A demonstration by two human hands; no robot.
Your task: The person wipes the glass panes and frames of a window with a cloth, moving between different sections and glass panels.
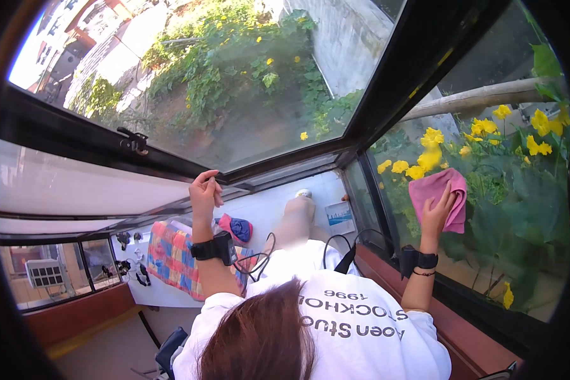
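Note:
My right hand [436, 212] lies with its fingers over a folded pink cloth [456, 209], pressing it against the glass pane [399, 202] on the right. Yellow flowers and green leaves show through that pane. On the left, my left hand [204, 190] has bent fingers at the lower black bar of the window frame [171, 166] and appears to grip its edge; the exact contact is partly hidden. Each wrist carries a black strapped device, the left one [215, 249] and the right one [419, 259]. A black window latch [133, 140] sits farther left on the frame.
Below the left arm is a colourful patchwork cloth [174, 256] on a white surface, with a blue and pink bundle [236, 228] beside it. A printed blue and white sheet [340, 217] lies near the right corner. Black cables [259, 263] loop by my body. A reddish-brown ledge [386, 272] runs along the right.

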